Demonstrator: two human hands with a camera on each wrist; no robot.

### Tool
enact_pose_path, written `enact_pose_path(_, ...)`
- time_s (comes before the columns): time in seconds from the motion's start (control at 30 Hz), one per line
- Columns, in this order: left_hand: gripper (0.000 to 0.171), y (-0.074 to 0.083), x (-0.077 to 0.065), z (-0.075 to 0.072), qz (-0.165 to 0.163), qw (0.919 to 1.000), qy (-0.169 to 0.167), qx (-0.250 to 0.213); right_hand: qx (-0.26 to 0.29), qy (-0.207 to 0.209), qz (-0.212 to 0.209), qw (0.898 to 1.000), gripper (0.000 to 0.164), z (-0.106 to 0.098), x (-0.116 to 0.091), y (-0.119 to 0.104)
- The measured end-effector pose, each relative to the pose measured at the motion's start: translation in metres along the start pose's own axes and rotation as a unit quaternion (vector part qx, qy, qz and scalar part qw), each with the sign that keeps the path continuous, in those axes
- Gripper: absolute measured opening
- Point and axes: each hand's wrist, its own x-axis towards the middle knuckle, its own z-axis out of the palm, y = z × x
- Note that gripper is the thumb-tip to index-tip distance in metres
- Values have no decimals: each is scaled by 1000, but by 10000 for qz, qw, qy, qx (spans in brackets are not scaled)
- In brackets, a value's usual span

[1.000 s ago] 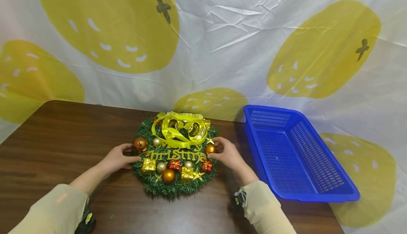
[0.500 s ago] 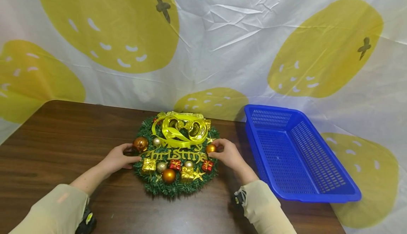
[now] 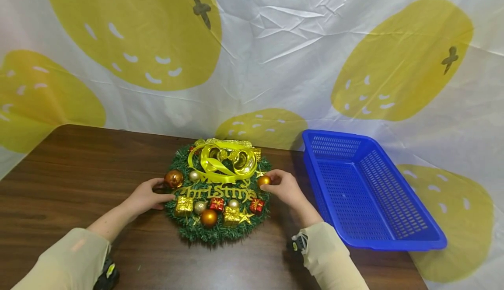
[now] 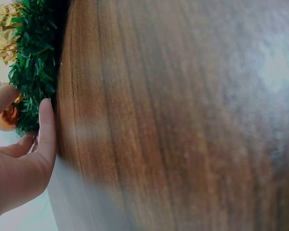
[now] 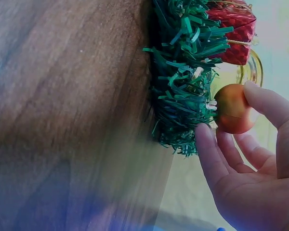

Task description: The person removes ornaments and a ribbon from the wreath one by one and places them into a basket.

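While your left hand [image 3: 143, 197] grips green tinsel wreath [image 3: 216, 234], right hand [image 3: 287, 189] pinches orange ball [image 5: 232, 109]; blue basket [image 3: 387, 245] at brown table's [image 3: 98, 163] right edge.

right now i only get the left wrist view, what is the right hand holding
Observer: The right hand pinches an orange ball on the right side of the wreath.
Operator: ok, and what else is out on that side
Observer: A blue basket sits to the right of the wreath, with a gap between them.
Operator: anything on the far part of the wreath
Observer: Yes, a looped yellow ribbon lies there.
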Motion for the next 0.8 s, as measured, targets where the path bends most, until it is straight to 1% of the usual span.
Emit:
enact_pose_path(0.27, 76, 1, -1, 1, 41, 10000, 4, -26, 145, 33, 36, 9999, 29, -3, -1, -4)
enact_pose_path(0.67, 81, -4, 3, 1, 33, 10000, 24, -69, 665, -65, 178, 9976, 32, -8, -2, -10)
enact_pose_path(0.8, 81, -4, 3, 1, 19, 10000, 27, -53, 724, -35, 188, 9972, 32, -9, -1, -9)
